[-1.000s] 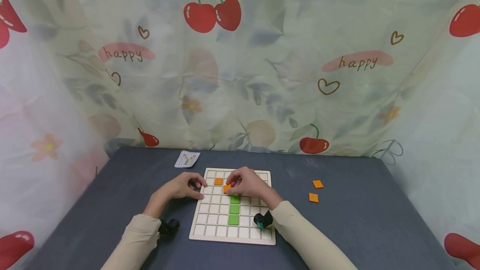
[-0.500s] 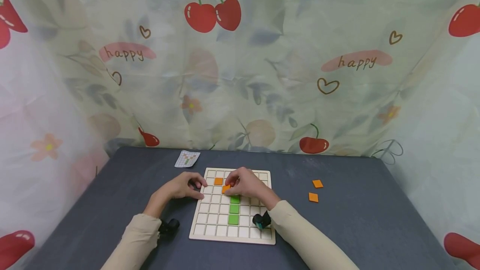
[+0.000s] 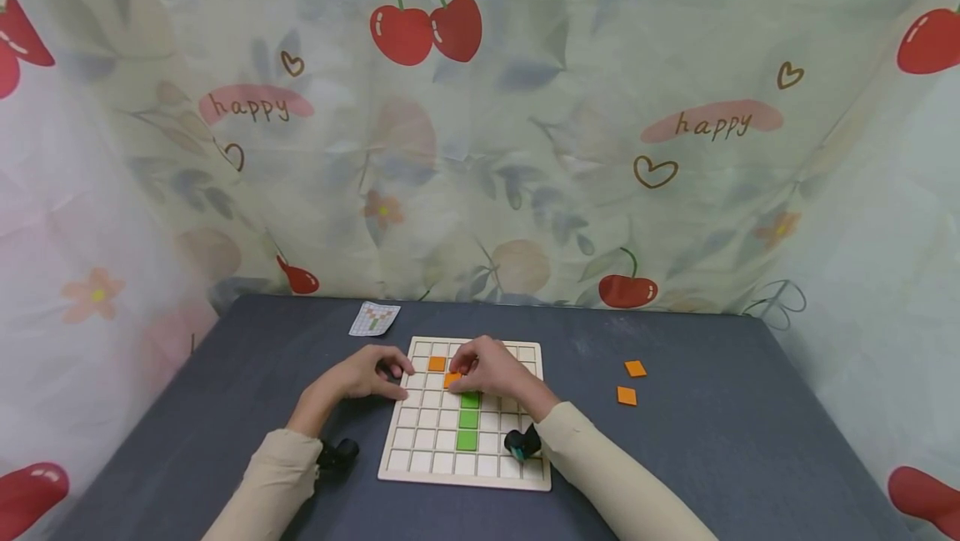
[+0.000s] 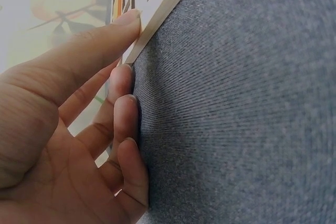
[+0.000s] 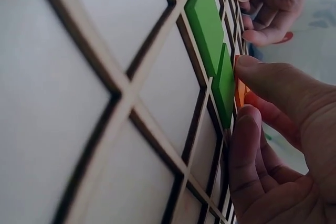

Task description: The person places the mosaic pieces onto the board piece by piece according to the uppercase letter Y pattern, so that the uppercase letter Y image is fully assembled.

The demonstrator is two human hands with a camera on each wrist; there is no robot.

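A light wooden grid board (image 3: 444,481) lies on the dark table. My right hand (image 3: 497,368) pinches an orange square tile (image 3: 451,380) between thumb and fingers, low over the grid, just beyond the column of green tiles (image 3: 468,419). In the right wrist view this orange tile (image 5: 241,85) is partly hidden by the fingertips; whether it sits fully in its cell I cannot tell. My left hand (image 3: 366,373) rests at the board's left edge. The left wrist view has its thumb (image 4: 105,38) on the rim, with loosely bent fingers beside it.
Another orange tile (image 3: 437,363) lies in the grid, up and left of the pinched one. Two loose orange tiles (image 3: 635,368) lie right of the board. A small patterned card (image 3: 374,318) lies behind it. A printed curtain (image 3: 480,149) hangs behind the table.
The right hand and its orange tile have shifted very slightly left; the last half second shows hardly any motion. My left hand keeps its place at the edge.
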